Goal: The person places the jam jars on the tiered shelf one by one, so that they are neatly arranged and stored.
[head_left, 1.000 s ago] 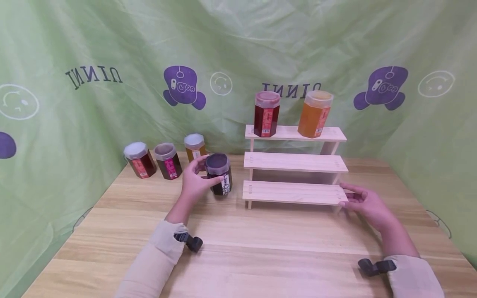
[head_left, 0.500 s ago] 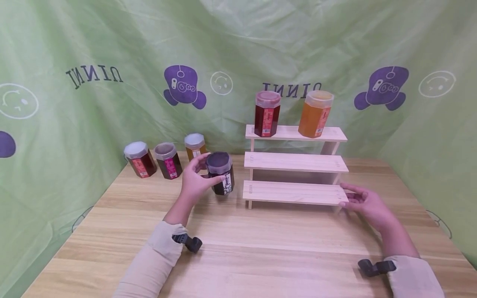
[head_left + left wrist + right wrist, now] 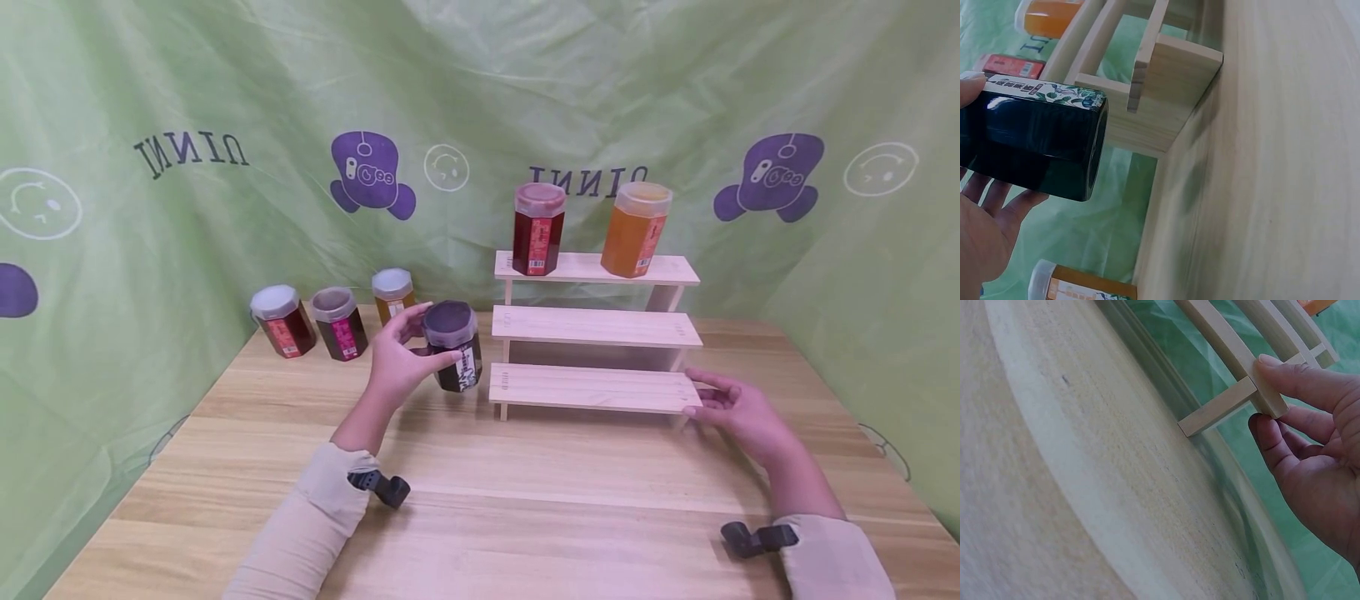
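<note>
My left hand (image 3: 401, 362) grips a dark jar (image 3: 452, 346) with a translucent lid and a white label, thumb across its near side. In the left wrist view this jar (image 3: 1035, 134) is held above the table, left of the shelf's end. A three-tier wooden shelf (image 3: 592, 387) stands right of it. My right hand (image 3: 742, 412) pinches the right end of the lowest board; the right wrist view shows the thumb on top of the board (image 3: 1235, 353) and fingers below. On the top tier stand a dark red jar (image 3: 537, 233) and an orange jar (image 3: 635, 233).
At the back left of the wooden table (image 3: 480, 508) stand a red jar (image 3: 287, 329) with a white lid, a dark jar (image 3: 342, 333) with a pink label and an amber jar (image 3: 393, 296), partly behind my left hand. A green curtain (image 3: 480, 83) hangs behind.
My left hand has moved the dark jar slightly to the right and a little up, nearer the shelf. The right hand stays at the board's end.
</note>
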Demonstrator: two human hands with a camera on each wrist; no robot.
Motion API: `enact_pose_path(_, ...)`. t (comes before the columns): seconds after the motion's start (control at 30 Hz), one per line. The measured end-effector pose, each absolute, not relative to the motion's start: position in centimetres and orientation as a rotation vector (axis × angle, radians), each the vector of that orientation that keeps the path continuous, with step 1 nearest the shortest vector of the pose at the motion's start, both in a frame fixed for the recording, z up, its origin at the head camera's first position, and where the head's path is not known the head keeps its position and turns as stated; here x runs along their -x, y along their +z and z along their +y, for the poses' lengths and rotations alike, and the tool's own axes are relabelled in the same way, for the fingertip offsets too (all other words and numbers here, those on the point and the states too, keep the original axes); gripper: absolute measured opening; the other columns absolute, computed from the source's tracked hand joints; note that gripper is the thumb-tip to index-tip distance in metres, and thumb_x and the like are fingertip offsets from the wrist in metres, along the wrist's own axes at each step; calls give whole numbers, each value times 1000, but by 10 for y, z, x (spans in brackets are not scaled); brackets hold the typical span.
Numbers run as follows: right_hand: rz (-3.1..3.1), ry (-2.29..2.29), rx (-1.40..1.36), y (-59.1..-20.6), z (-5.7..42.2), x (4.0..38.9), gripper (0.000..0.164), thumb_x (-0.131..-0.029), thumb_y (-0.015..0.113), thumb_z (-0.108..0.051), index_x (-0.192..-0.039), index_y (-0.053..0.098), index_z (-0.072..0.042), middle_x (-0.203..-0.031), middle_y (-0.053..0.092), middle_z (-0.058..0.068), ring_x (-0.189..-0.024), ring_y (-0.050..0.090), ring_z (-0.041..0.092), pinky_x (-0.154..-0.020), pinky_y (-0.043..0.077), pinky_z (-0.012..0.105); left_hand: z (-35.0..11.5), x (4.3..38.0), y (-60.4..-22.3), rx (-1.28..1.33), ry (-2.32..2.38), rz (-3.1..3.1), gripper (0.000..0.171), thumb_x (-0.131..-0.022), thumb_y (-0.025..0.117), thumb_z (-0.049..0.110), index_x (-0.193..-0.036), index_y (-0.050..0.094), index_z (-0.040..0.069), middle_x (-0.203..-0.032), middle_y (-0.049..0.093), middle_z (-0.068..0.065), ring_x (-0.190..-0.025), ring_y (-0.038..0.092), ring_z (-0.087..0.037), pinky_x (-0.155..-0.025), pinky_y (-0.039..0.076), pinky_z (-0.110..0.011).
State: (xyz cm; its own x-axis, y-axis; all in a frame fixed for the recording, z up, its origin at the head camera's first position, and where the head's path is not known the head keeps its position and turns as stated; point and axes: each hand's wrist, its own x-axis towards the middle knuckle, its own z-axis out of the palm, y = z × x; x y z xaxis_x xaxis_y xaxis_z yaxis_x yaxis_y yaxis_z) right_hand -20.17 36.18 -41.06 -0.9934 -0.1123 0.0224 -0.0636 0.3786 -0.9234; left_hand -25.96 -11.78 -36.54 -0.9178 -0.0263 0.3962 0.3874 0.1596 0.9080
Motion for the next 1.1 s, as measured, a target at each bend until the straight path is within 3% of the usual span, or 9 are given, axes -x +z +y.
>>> enact_pose_path(0.17,2581,-1698,151,-410,362,201,70,-87,74,-11,-145,38,4,-108,62,-3,-95,60,1,-81,52,17,-114,259,-361,353,-1823,-2134,77,-62,93,14,-130,58,9,-112,64,-11,-104,60,-23,-84,56,-44)
enact_pose_path(0.47,2600,-1666,135,-410,362,202,71,-87,74,-13,-145,37,5,-110,61,-4,-96,58,-1,-81,51,16,-107,257,-354,395,-1807,-2147,75,-62,93,12,-130,59,9,-110,65,-11,-102,61,-22,-80,57,-34)
enact_pose_path(1.1,2617,-1640,161,-410,363,203,73,-88,73,-13,-146,34,7,-116,60,2,-97,58,-2,-82,50,15,-86,254,-342,458,-1834,-2184,77,-61,94,15,-130,60,11,-112,64,-9,-101,61,-24,-82,57,-44)
